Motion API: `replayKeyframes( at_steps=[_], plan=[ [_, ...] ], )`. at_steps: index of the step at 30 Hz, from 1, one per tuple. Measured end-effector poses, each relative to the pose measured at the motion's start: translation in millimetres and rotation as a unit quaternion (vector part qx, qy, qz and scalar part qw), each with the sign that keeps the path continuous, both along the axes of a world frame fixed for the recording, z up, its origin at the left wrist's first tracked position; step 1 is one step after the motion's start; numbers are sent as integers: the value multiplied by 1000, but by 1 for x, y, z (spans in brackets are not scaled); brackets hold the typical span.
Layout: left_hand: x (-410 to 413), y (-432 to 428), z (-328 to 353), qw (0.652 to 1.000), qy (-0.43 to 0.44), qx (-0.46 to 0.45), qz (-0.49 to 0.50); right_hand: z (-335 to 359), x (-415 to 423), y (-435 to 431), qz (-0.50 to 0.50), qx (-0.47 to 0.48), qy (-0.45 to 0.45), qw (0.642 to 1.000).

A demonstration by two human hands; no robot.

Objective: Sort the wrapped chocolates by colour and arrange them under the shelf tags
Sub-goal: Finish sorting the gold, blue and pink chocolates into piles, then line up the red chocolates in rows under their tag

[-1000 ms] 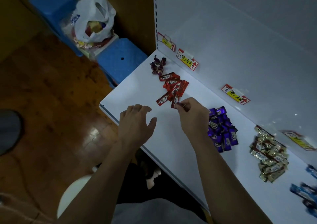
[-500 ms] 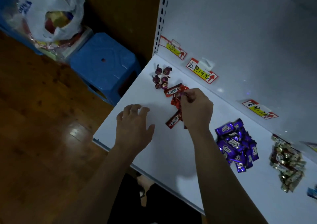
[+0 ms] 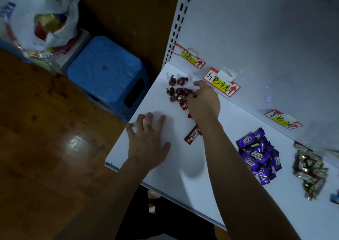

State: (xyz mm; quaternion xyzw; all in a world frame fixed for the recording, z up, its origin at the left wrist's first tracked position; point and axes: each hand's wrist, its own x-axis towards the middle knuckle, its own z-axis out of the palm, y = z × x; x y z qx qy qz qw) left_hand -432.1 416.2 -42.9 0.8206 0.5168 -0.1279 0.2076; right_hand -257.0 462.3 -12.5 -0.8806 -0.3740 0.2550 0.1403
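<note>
Head view: dark maroon foil-wrapped round chocolates lie just left of the right hand, whose fingertips curl against them; whether it grips 1 cannot be told. The left hand rests flat with fingers spread on the white metal shelf, farther away.

The shelf is white. The round chocolates are dark maroon and shiny. The red chocolates carry white "Choco" letters. The purple chocolates have white letters too. The gold chocolates show dark brown marks. The tags are white with a red border, a yellow band and a red arrow. The stool is blue, and the floor is brown wood.
</note>
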Motion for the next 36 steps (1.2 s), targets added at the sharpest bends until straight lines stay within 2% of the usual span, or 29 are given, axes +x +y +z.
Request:
replayKeyframes(
  at_steps=[3, 8, 12, 15, 22, 25, 32, 36],
  plan=[
    [-1, 9, 7, 1000, -1, -14, -9, 14, -4, -14, 16, 12, -19, 1000],
    [-4, 17, 28, 997, -70, 1, 30, 42, -9, -63, 64, -14, -35, 997],
    [11, -3, 52, 991, -127, 39, -24, 62, -2, -123, 92, -62, -55, 992],
    [41, -20, 79, 982, -157, 72, -73, 78, 18, -163, 62, -56, -74, 994],
    [120, -104, 120, 971, -141, 56, -183, 98, 73, -275, -20, -12, -101, 995],
    [163, -156, 124, 962, -130, 64, -233, 93, 100, -333, -58, -2, -89, 994],
    [253, -295, 117, 945, -143, 24, -293, 75, 173, -491, -159, -25, -55, 985],
    [289, -346, 115, 939, -125, 13, -320, 72, 199, -558, -214, -28, -30, 976]
  ],
)
